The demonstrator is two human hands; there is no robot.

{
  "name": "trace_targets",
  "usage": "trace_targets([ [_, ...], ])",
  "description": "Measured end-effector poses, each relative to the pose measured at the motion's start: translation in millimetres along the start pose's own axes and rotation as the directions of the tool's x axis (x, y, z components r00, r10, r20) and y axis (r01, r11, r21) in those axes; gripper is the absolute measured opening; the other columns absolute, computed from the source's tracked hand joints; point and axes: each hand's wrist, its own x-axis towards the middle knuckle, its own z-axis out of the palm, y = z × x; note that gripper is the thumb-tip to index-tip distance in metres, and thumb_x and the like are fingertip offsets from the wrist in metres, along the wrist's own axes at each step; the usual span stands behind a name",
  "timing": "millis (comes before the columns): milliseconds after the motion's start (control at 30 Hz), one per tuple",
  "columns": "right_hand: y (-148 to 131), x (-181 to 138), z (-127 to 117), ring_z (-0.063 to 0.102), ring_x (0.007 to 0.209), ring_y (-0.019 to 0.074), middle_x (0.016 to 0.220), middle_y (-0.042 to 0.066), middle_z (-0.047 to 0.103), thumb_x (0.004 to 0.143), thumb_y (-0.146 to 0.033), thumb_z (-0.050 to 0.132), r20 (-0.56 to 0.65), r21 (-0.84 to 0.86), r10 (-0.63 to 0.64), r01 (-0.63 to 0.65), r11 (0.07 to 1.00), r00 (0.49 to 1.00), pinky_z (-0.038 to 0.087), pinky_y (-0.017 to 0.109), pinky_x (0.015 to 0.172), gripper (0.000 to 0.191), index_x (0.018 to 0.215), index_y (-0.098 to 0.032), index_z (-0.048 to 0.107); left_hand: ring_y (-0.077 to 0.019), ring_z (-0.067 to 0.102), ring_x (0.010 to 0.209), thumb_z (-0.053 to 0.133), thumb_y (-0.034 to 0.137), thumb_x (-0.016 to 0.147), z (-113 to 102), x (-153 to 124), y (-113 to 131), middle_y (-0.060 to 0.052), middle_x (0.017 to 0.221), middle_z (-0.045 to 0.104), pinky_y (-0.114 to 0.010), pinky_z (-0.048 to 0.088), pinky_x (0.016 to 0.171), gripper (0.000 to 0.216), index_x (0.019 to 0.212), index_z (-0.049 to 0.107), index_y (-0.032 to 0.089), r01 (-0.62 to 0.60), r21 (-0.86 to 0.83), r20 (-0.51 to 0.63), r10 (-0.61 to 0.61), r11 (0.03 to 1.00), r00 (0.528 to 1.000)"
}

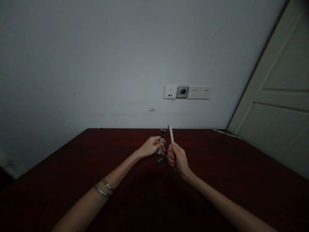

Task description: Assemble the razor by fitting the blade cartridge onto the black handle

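Note:
My left hand [152,146] is closed around the grey handle of a razor [161,143], which stands upright with its T-shaped head at the top. Just to the right, my right hand [179,158] grips the lower end of a slim, white, slightly curved stick-like object [171,133]; its exact kind I cannot make out. The two held things are close together but apart. Below the razor, a small green and dark piece [160,160] lies on the dark red table [116,145], between the hands.
A white wall with sockets and switches [188,92] rises behind the table's far edge. To the right stands a pale panelled door [277,96]. A thin flat strip [226,133] lies at the table's far right corner. The light is dim.

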Motion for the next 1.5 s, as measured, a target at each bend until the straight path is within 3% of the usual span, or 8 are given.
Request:
trace_targets([
  [167, 17.0, -6.3, -4.1, 0.018, 0.030, 0.0012, 0.043, -0.011, 0.030, 0.072, -0.059, 0.054, 0.034, -0.082, 0.120, -0.117, 0.990, 0.992, 0.011, 0.013, 0.028, 0.042, 0.066, -0.020, 0.041, -0.0115, 0.062, 0.058, 0.052, 0.026, 0.081, -1.0, -1.7, 10.1, -0.005, 0.072, 0.062, -0.019, 0.046, 0.051, 0.014, 0.083, 0.050, 0.012, 0.043, 0.028, -0.057, -0.041, 0.999, 0.998],
  [233, 16.7, -5.9, -6.9, 0.018, 0.031, 0.0014, 0.044, -0.011, 0.030, 0.074, -0.058, 0.053, 0.033, -0.098, 0.089, -0.085, 0.992, 0.996, 0.011, 0.013, 0.028, 0.040, 0.069, -0.020, 0.042, -0.0117, 0.062, 0.055, 0.051, 0.025, 0.081, -2.6, -1.7, 13.3, -0.004, 0.070, 0.062, -0.018, 0.045, 0.048, 0.013, 0.085, 0.050, 0.012, 0.080, 0.048, -0.091, -0.075, 0.996, 0.993],
  [433, -45.0, 35.5, -25.0, 0.027, 0.034, 0.0030, 0.052, -0.008, 0.040, 0.074, -0.047, 0.057, 0.100, -0.272, -0.109, 0.132, 0.953, 0.989, 0.017, 0.017, 0.032, 0.028, 0.081, -0.020, 0.052, -0.0134, 0.062, 0.049, 0.051, 0.025, 0.080, -3.2, -1.8, 22.3, -0.003, 0.062, 0.062, -0.019, 0.044, 0.043, 0.012, 0.080, 0.049, 0.013, 0.258, -0.012, -0.168, -0.256, 0.966, 0.952],
  [567, -84.1, 63.7, -49.9, 0.038, 0.044, 0.0074, 0.055, -0.003, 0.046, 0.068, -0.044, 0.061, 0.168, -0.612, -0.012, 0.113, 0.783, 0.986, 0.026, 0.022, 0.040, 0.028, 0.071, -0.016, 0.060, -0.0135, 0.062, 0.048, 0.052, 0.024, 0.079, -1.4, -3.1, 29.4, -0.004, 0.061, 0.062, -0.019, 0.043, 0.042, 0.013, 0.075, 0.050, 0.012, 0.311, -0.047, -0.193, -0.314, 0.949, 0.930],
  [700, -88.8, 71.7, -57.5, 0.035, 0.048, 0.0096, 0.051, -0.002, 0.043, 0.074, -0.047, 0.052, 0.196, -0.798, -0.038, 0.182, 0.574, 0.980, 0.024, 0.024, 0.045, 0.035, 0.067, -0.015, 0.064, -0.0128, 0.061, 0.046, 0.049, 0.021, 0.080, 3.0, -4.3, 31.4, -0.004, 0.057, 0.061, -0.018, 0.042, 0.041, 0.013, 0.071, 0.048, 0.012, 0.363, -0.039, -0.170, -0.364, 0.931, 0.916],
  [867, -77.1, 74.9, -52.2, 0.041, 0.054, 0.0120, 0.054, 0.000, 0.049, 0.077, -0.052, 0.048, 0.278, -0.850, -0.120, 0.303, 0.431, 0.953, 0.028, 0.025, 0.053, 0.042, 0.063, -0.015, 0.063, -0.0118, 0.060, 0.045, 0.046, 0.017, 0.080, 9.5, -5.5, 31.7, -0.003, 0.056, 0.060, -0.019, 0.043, 0.041, 0.014, 0.067, 0.047, 0.012, 0.413, -0.007, -0.114, -0.411, 0.911, 0.905],
  [1000, -83.2, 75.4, -63.1, 0.044, 0.055, 0.0128, 0.056, 0.001, 0.054, 0.077, -0.052, 0.049, 0.298, -0.872, -0.074, 0.303, 0.384, 0.952, 0.030, 0.025, 0.054, 0.042, 0.062, -0.016, 0.063, -0.0126, 0.060, 0.046, 0.049, 0.019, 0.080, 10.8, -6.1, 31.8, -0.003, 0.055, 0.060, -0.021, 0.044, 0.043, 0.016, 0.066, 0.048, 0.012, 0.404, -0.018, -0.114, -0.403, 0.915, 0.908],
  [1500, -84.8, 76.5, -71.7, 0.049, 0.058, 0.0147, 0.060, 0.003, 0.060, 0.075, -0.053, 0.051, 0.265, -0.886, -0.077, 0.275, 0.373, 0.961, 0.034, 0.026, 0.056, 0.043, 0.063, -0.015, 0.066, -0.0132, 0.060, 0.045, 0.049, 0.018, 0.080, 10.9, -6.0, 25.7, -0.002, 0.055, 0.059, -0.022, 0.046, 0.043, 0.013, 0.069, 0.046, 0.013, 0.429, -0.025, -0.116, -0.429, 0.903, 0.896],
])
